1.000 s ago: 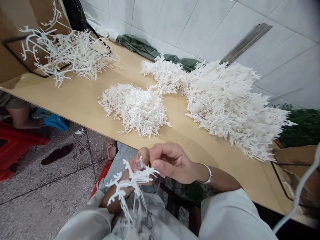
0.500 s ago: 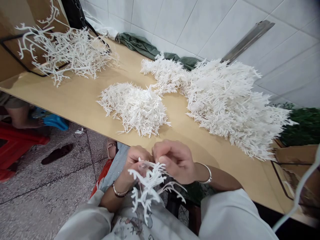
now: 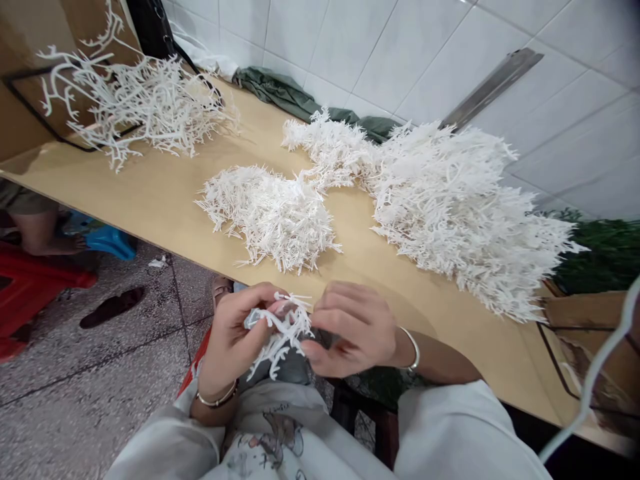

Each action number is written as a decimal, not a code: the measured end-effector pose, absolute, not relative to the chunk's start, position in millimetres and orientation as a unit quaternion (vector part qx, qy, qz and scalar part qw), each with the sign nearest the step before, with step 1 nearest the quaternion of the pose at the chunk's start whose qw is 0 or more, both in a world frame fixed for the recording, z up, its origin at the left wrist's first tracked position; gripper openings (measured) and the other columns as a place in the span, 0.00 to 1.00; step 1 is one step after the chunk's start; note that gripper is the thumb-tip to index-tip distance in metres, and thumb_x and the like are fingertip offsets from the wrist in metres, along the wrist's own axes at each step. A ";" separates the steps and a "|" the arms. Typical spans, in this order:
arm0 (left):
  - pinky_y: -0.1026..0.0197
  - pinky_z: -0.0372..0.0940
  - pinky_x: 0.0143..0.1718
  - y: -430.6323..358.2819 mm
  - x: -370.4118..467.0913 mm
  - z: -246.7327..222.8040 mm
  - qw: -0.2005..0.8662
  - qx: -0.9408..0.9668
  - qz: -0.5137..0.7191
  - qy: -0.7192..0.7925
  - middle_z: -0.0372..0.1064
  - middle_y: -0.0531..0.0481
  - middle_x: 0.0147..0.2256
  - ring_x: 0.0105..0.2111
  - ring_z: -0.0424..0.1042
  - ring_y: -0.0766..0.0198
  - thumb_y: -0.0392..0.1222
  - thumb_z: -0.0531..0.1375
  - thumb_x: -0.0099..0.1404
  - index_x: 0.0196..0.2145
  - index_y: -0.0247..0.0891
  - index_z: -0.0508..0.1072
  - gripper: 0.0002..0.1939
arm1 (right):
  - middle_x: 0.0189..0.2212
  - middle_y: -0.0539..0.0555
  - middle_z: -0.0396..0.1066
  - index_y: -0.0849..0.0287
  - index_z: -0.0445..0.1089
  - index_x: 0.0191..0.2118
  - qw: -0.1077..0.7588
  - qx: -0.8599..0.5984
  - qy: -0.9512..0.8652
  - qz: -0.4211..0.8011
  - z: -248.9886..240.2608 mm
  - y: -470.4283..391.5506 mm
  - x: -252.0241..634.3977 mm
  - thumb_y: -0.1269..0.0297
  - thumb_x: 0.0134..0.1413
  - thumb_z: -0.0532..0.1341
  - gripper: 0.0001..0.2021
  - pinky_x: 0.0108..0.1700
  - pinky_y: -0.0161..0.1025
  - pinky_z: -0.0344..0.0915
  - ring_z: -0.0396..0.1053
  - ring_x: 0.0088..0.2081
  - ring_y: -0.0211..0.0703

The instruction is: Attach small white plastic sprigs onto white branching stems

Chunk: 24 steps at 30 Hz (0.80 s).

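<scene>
Above my lap, my left hand (image 3: 237, 333) is closed around a white plastic coral-like branch (image 3: 285, 330), its forked tips sticking out past the fingers. To its right, my right hand (image 3: 355, 330) has its fingers curled, with thumb and index finger at the right-hand tips of the same branch. Part of the branch is hidden behind the left fingers. Just beyond my hands a heap of white sprigs (image 3: 275, 217) lies on the table (image 3: 150, 207). A bigger white heap (image 3: 455, 213) spreads to the right.
Looser, longer white branches (image 3: 145, 107) lie at the far left by a black wire frame (image 3: 45, 127). Dark green cloth (image 3: 280, 90) runs along the tiled wall. At right are a cardboard box (image 3: 575, 310), greenery (image 3: 603, 253) and a white cable (image 3: 595, 380). A person's leg (image 3: 37, 227) shows at left.
My left hand has turned and moved slightly left, lifting and tilting the branch. My right hand has shifted from close beside the left fingers to the branch's right side.
</scene>
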<state>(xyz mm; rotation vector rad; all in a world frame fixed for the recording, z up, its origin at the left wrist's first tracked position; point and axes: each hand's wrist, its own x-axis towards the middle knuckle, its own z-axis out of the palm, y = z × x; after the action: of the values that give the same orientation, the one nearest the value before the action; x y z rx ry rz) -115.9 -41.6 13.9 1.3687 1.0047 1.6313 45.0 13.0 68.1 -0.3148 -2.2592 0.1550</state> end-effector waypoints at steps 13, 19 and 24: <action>0.71 0.53 0.18 -31.4 -125.9 17.6 0.553 0.606 0.501 0.275 0.64 0.55 0.16 0.16 0.60 0.73 0.40 0.59 0.63 0.22 0.34 0.68 0.13 | 0.21 0.45 0.61 0.62 0.68 0.35 0.110 -0.148 -0.881 0.435 98.1 29.9 58.5 0.65 0.60 0.59 0.06 0.24 0.26 0.54 0.55 0.20 0.27; 0.68 0.52 0.15 -27.6 -118.5 8.4 0.718 0.534 0.401 0.197 0.60 0.53 0.13 0.13 0.57 0.72 0.55 0.63 0.56 0.20 0.33 0.68 0.22 | 0.21 0.47 0.64 0.63 0.68 0.33 0.058 -0.137 -0.870 0.471 104.3 20.8 60.7 0.70 0.57 0.59 0.03 0.23 0.24 0.56 0.56 0.20 0.26; 0.68 0.52 0.14 -19.0 -111.9 -3.8 0.773 0.486 0.386 0.127 0.62 0.50 0.14 0.12 0.56 0.72 0.54 0.66 0.52 0.18 0.32 0.70 0.21 | 0.18 0.44 0.60 0.62 0.66 0.27 0.078 -0.193 -0.842 0.498 103.1 6.2 60.7 0.76 0.44 0.59 0.04 0.20 0.24 0.55 0.53 0.18 0.26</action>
<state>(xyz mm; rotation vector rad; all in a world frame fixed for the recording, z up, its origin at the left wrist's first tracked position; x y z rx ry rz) -111.9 -19.0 -3.8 1.0536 0.2755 0.8369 60.7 6.2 103.1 -0.5778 -2.5193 1.4924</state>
